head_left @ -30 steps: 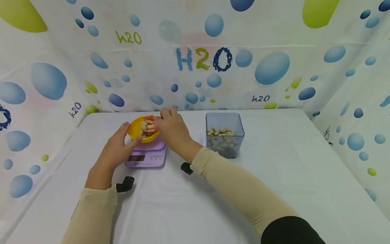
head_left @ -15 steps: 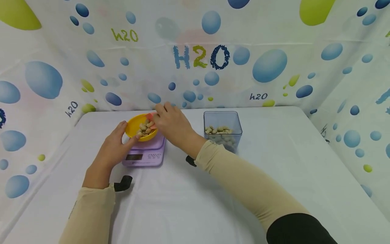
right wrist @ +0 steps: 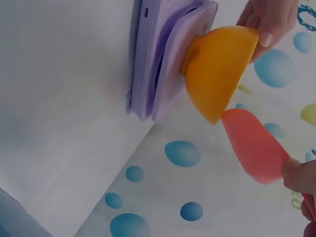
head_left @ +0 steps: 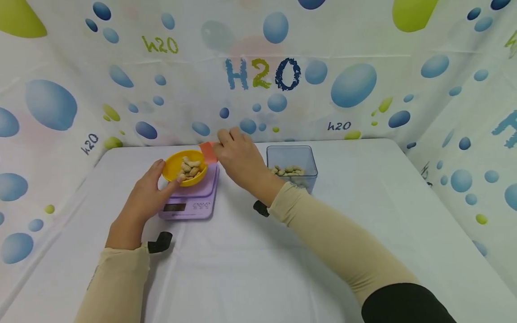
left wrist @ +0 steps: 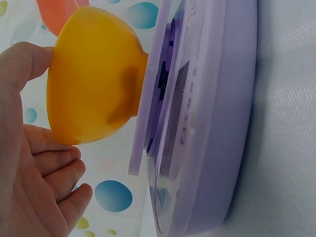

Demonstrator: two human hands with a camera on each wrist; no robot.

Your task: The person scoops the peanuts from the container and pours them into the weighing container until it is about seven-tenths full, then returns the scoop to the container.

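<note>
A yellow bowl point(head_left: 173, 167) with several unshelled peanuts point(head_left: 190, 170) stands on the purple kitchen scale point(head_left: 198, 207). My left hand point(head_left: 146, 195) holds the bowl by its rim, thumb and index finger at separate spots along the edge; the other fingers lie below, as the left wrist view shows. With my right hand point(head_left: 243, 162) I grip the handle of an orange-red scoop point(head_left: 208, 153). In the right wrist view the scoop point(right wrist: 254, 148) has its front lip right at the bowl's rim, on the side away from my left hand. The scoop's inside is hidden.
Right of the scale stands a clear bluish square container point(head_left: 292, 154) with peanuts point(head_left: 288, 171) in it, partly hidden behind my right forearm. A white cloth point(head_left: 226, 264) covers the table. Behind it hangs a curtain point(head_left: 194, 85) printed with bubbles.
The scoop, earlier tipped over the bowl with peanuts in it, has drawn back to the bowl's right rim. Its peanuts now lie in the bowl. My left hand stays at the bowl.
</note>
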